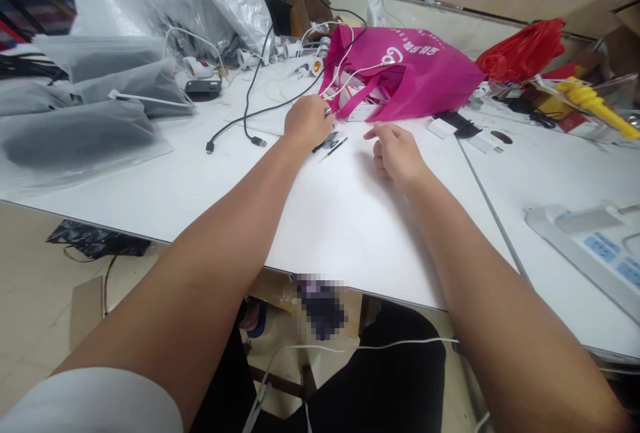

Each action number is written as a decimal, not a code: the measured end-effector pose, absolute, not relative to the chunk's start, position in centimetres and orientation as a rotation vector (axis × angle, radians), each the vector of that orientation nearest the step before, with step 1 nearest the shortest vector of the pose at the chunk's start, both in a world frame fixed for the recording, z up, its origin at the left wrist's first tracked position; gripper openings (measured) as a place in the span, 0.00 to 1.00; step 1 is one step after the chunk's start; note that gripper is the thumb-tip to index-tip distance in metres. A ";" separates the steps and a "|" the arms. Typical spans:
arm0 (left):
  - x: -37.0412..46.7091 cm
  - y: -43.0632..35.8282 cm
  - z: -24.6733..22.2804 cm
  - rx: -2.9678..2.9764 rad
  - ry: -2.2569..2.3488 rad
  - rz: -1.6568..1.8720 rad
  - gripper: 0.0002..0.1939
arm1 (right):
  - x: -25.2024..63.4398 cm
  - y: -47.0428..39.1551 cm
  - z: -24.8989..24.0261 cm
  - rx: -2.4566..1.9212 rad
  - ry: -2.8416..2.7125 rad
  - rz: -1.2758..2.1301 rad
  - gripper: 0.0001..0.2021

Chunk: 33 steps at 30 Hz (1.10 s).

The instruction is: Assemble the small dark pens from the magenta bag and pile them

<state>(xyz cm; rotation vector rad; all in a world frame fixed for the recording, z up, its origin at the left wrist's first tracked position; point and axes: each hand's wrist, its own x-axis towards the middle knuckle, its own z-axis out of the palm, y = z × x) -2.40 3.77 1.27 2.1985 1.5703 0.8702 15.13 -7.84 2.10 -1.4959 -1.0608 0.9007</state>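
Note:
My left hand (309, 121) is closed, palm down, just in front of the bag's opening. A small dark, shiny bit shows at its fingers, too little to name. Beside it on the white table (350, 219) lie a thin black stick with a yellowish tip (334, 149), like a pen refill, and some small dark pieces (325, 142). My right hand (396, 156) hovers to the right of them, index finger stretched toward the left and the other fingers loosely curled, with nothing visible in it. Behind both hands, a magenta bag (425, 79) lies on its side with white boxes (363, 103) inside.
A black USB cable (250, 113) curves across the table at left. Grey zip bags (75, 133) are piled at far left. White lamp sockets (293, 49) stand behind. To the right are a red plastic bag (523, 53), a yellow tool (595, 103) and a white power strip (595, 246).

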 end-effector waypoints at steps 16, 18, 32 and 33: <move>-3.5 3.6 2.7 2.261 1.702 0.869 0.25 | 15.1 -7.6 1.9 -1.489 -1.023 0.874 0.16; -3.5 3.4 2.8 2.301 1.720 0.790 0.26 | 15.1 -7.5 1.9 -1.483 -1.012 0.872 0.16; -3.3 3.1 1.9 2.391 1.596 0.648 0.23 | 15.0 -7.6 2.0 -1.483 -0.990 0.893 0.18; -3.3 3.1 2.0 2.385 1.594 0.666 0.22 | 15.0 -7.6 2.0 -1.484 -0.993 0.890 0.18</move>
